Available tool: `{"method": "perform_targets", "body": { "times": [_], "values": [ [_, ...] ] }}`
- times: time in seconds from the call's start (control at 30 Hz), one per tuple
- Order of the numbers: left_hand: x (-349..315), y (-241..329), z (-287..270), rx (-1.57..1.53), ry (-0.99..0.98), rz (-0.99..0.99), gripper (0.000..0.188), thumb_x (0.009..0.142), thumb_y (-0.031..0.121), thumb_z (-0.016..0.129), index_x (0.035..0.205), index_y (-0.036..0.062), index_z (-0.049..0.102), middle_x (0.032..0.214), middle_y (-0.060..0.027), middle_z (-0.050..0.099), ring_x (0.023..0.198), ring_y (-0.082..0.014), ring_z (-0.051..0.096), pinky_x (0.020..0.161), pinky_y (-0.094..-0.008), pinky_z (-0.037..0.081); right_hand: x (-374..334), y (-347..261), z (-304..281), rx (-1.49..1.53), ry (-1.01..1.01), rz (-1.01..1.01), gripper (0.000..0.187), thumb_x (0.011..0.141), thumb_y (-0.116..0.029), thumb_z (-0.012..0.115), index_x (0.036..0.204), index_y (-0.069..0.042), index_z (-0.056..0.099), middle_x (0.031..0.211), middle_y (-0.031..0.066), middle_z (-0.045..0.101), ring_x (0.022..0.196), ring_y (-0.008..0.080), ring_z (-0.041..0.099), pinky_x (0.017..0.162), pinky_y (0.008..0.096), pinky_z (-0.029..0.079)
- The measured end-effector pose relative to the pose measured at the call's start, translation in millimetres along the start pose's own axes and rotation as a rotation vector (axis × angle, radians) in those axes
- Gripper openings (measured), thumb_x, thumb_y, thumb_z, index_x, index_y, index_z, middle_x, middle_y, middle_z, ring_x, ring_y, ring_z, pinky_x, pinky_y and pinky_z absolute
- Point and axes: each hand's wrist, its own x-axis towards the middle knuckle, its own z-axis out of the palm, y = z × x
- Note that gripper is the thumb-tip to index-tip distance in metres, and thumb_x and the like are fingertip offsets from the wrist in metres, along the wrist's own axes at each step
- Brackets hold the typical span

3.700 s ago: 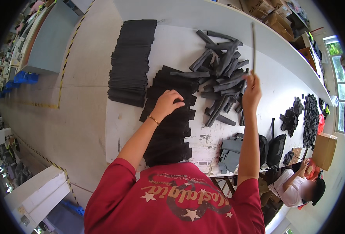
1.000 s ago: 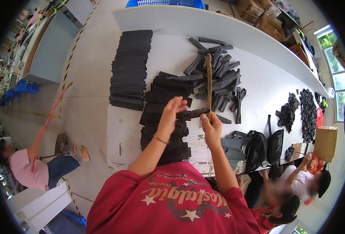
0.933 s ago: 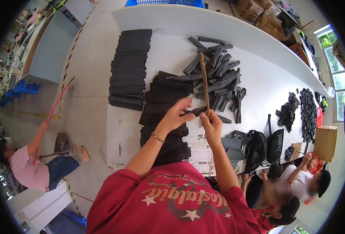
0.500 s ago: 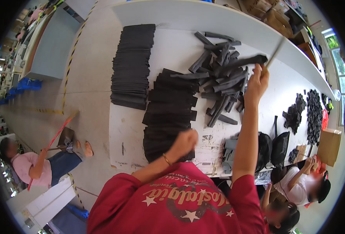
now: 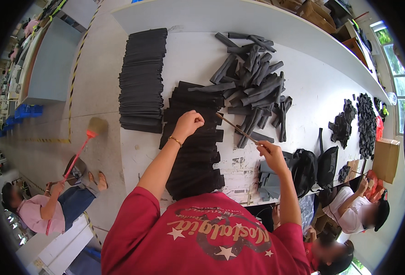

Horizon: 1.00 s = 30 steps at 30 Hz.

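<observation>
My right hand [image 5: 271,156] grips a thin wooden-looking stick [image 5: 239,128] near its lower end; the bare tip points left and away, toward a row of black fabric strips [image 5: 193,156]. Over the upper part of that row is my left hand [image 5: 189,124], fingers curled together; whether a strip is pinched in them is hidden. Rolled or tube-like dark fabric pieces [image 5: 257,87] lie in a loose heap beyond my right hand. Left of the row, a second long stack of overlapping flat dark strips [image 5: 141,78] runs along the table.
A raised white board [image 5: 257,18] borders the table's far side. Grey pieces [image 5: 269,181] and black bags [image 5: 305,172] sit right of me, with small black pieces [image 5: 366,128] farther off. Seated co-workers [image 5: 349,206] are at the right; a person with a broom [image 5: 81,151] is at the left.
My right hand has come back toward me from the heap's far right; the dark tube that was at the stick is off it. My left hand has moved away from me, over the strips.
</observation>
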Motion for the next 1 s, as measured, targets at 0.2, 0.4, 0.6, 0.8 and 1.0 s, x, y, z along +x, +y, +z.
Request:
{"method": "perform_targets", "body": {
  "times": [0.2,0.4,0.6,0.8,1.0],
  "values": [
    [-1,4,6,0.202,-0.045,0.091,0.010,0.072,0.013,0.070,0.080,0.0080,0.067,0.079,-0.0062,0.058,0.079,-0.0250,0.060,0.071,-0.0366,0.049,-7,5,-6,0.002,0.001,-0.026,0.020,0.087,-0.011,0.061,0.104,0.000,0.062,0.067,0.0074,0.060,0.060,0.0123,0.055,0.058,0.0263,0.045],
    [-10,13,-15,0.057,0.121,0.297,0.008,0.074,0.012,0.069,0.080,0.0070,0.065,0.087,-0.0059,0.057,0.088,-0.0274,0.053,0.079,-0.0353,0.046,-18,2,-6,-0.043,-0.012,-0.054,0.020,0.087,-0.011,0.061,0.104,0.001,0.063,0.067,0.0076,0.060,0.059,0.0124,0.053,0.058,0.0273,0.044],
    [-23,38,-32,0.056,0.115,0.373,0.008,0.073,0.010,0.068,0.079,0.0066,0.064,0.087,-0.0046,0.056,0.089,-0.0259,0.050,0.082,-0.0341,0.044,-23,-10,-7,-0.026,-0.069,-0.036,0.020,0.088,-0.011,0.061,0.104,0.000,0.063,0.066,0.0082,0.061,0.058,0.0122,0.053,0.058,0.0277,0.045],
    [-28,46,-37,0.072,0.211,0.414,0.006,0.073,0.010,0.068,0.077,0.0071,0.064,0.086,-0.0043,0.056,0.089,-0.0257,0.049,0.081,-0.0342,0.043,-31,-25,-14,-0.059,-0.078,-0.012,0.020,0.088,-0.012,0.061,0.104,0.000,0.064,0.064,0.0075,0.060,0.057,0.0113,0.053,0.057,0.0273,0.044],
    [-34,67,-31,0.107,0.268,0.537,0.006,0.073,0.011,0.068,0.076,0.0090,0.065,0.085,-0.0029,0.056,0.088,-0.0252,0.049,0.079,-0.0345,0.043,-33,-21,-12,-0.060,-0.134,-0.026,0.021,0.088,-0.012,0.061,0.105,0.000,0.064,0.065,0.0066,0.060,0.059,0.0098,0.054,0.056,0.0266,0.043]
  ]
}}
